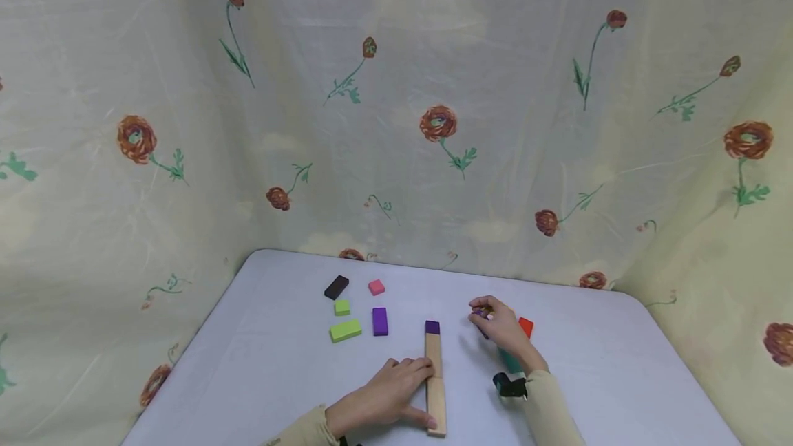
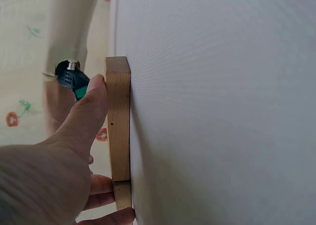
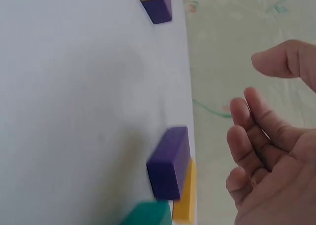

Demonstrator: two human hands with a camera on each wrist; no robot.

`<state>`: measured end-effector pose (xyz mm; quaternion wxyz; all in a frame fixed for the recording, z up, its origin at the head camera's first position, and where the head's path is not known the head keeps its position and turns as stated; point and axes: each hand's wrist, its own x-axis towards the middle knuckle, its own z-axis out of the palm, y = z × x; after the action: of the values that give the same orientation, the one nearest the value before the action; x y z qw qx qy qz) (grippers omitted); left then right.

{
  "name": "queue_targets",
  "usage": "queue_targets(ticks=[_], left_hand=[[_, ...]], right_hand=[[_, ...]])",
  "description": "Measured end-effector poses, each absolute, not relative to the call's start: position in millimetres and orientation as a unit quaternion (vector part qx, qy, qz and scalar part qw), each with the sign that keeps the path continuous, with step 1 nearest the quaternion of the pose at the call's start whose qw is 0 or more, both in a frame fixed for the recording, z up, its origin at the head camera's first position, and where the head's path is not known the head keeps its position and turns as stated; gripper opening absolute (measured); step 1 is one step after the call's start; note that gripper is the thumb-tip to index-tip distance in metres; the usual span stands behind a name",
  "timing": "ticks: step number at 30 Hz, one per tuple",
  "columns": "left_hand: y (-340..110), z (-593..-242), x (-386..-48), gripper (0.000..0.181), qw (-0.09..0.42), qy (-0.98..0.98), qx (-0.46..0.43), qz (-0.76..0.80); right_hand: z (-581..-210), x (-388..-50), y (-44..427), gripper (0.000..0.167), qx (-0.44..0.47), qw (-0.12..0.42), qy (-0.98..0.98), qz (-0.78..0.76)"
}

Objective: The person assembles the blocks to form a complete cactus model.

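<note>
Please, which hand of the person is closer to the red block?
Right. In the head view, the right hand appears just left of the red block; the left hand is farther left and nearer the person, touching the wooden blocks.

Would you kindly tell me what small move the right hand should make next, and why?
I would probably bring the right hand to the purple block beside the yellow block: in the right wrist view, its thumb and fingers are apart and hold nothing, and that block is close by, while the left hand rests on the wooden blocks.
</note>
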<state>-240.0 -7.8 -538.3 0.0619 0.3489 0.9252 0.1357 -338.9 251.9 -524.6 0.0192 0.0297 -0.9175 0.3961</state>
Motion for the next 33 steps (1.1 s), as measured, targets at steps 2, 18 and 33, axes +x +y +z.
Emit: queue_targets(ticks=[2,18,33], left_hand=[[-8.3,-538.7,-239.9,0.092,0.059,0.925,0.35,0.136],[-9.9,-540.6,-240.5,0.093,0.04,0.922,0.362,0.132],[-8.2,-541.4,-240.9,0.093,0.049,0.923,0.357,0.136]], right_hand=[[-524.0,-337.6,257.8,0.03,0.02,0.027,-0.915,0.403],[-538.2,-336.8,277.8,0.04,-0.02,0.014,-0.919,0.393],[-541.8,-336.7,279.0,0.039,-0.026,-0.012,-0.931,0.364]])
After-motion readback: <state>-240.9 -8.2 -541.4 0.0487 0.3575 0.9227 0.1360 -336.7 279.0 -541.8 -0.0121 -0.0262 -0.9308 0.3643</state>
